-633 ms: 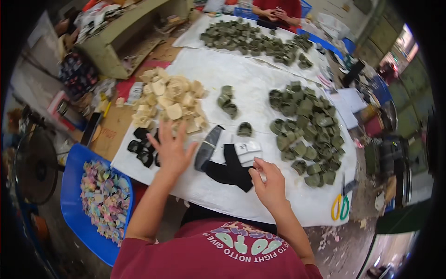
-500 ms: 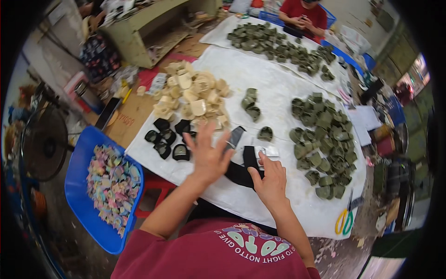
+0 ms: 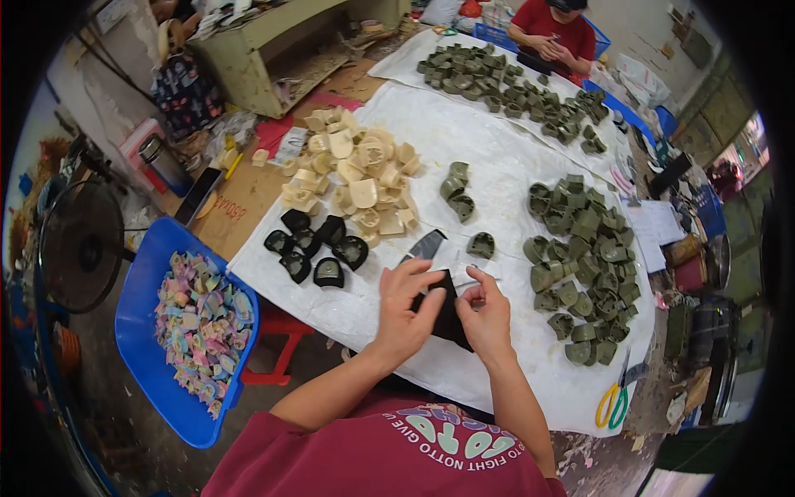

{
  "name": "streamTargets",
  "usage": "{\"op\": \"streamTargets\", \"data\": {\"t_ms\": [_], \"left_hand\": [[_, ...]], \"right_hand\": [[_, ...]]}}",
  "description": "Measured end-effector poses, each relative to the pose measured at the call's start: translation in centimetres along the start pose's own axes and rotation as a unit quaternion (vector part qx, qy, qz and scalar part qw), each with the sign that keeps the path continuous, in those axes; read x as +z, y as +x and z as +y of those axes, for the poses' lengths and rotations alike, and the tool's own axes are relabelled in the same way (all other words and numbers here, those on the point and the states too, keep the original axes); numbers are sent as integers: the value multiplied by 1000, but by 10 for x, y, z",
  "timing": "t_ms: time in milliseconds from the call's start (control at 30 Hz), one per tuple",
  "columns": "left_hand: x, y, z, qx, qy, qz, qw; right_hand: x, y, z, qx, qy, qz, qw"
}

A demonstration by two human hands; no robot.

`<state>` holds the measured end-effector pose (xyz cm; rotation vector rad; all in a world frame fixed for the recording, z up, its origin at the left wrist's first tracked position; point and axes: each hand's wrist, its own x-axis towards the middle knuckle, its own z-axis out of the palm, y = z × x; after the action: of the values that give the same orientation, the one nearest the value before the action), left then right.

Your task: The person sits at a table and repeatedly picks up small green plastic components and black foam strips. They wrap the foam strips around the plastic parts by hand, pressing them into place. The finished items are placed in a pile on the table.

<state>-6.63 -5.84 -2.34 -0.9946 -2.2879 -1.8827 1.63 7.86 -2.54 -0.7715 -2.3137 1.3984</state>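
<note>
Head view: both hands meeting over black piece at near table edge.
Left hand [image 3: 407,308]: fingers closed on black piece [image 3: 447,319].
Right hand [image 3: 487,313]: pinching same piece, small white slip at fingertips.
Progress: 5 black shells [image 3: 319,251] set aside; cream pile [image 3: 358,184] and green pile [image 3: 584,265] seemingly untouched.
Materials: moulded, curved, matte shells; white woven sheet [image 3: 464,141] covering table.

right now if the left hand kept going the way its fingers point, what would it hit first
The left hand points up and right; past the black piece it holds, the lone green part likely comes first, though depth is unclear.
</note>
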Motion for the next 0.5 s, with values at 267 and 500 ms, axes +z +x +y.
{"op": "streamTargets", "data": {"t_ms": [267, 500], "left_hand": [[19, 5, 38, -252, -376, -105, 886], [56, 14, 55, 26, -80, -125, 989]], "right_hand": [[-52, -28, -22, -23, 245, 69, 967], [-77, -45, -48, -72, 63, 174, 980]]}}
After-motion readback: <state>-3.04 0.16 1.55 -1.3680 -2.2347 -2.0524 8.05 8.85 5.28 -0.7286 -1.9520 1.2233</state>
